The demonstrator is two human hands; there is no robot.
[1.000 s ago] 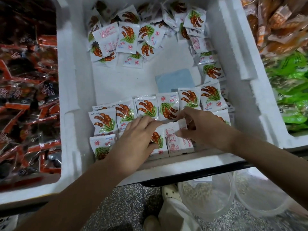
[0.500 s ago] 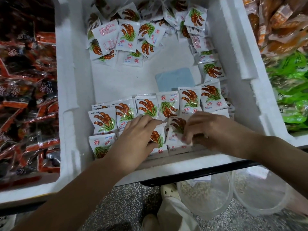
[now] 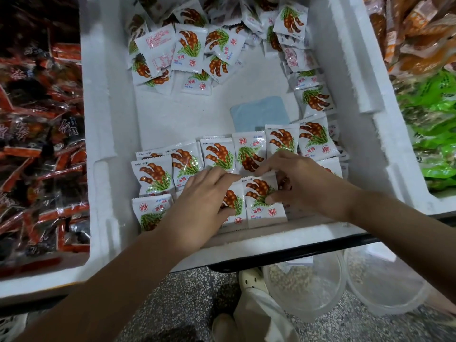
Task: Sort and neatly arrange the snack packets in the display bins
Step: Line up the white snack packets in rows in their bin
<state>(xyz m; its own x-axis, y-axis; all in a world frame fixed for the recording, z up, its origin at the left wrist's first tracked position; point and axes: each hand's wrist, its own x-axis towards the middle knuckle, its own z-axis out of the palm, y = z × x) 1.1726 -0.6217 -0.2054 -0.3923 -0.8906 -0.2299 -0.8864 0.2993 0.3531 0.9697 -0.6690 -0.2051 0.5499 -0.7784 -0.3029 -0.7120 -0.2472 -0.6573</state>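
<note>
A white foam bin (image 3: 111,144) holds several small white snack packets printed with brown pods and green leaves. Two tidy rows lie near its front wall; a loose pile (image 3: 187,45) sits at the back. My left hand (image 3: 199,196) lies flat with straight fingers on packets in the front row. My right hand (image 3: 298,183) pinches one front-row packet (image 3: 262,206) between thumb and fingers, picture side up. A pale blue pad (image 3: 259,113) lies on the bin floor behind the rows.
A bin of dark red-and-black packets (image 3: 39,144) stands at the left. Orange packets (image 3: 419,33) and green packets (image 3: 434,134) fill the bin at the right. Below the counter edge are two clear plastic tubs (image 3: 306,287), a speckled floor and a light shoe.
My right hand has turned the packet from its printed back to its picture side and laid it in the front row. My left hand stays flat on the row.
</note>
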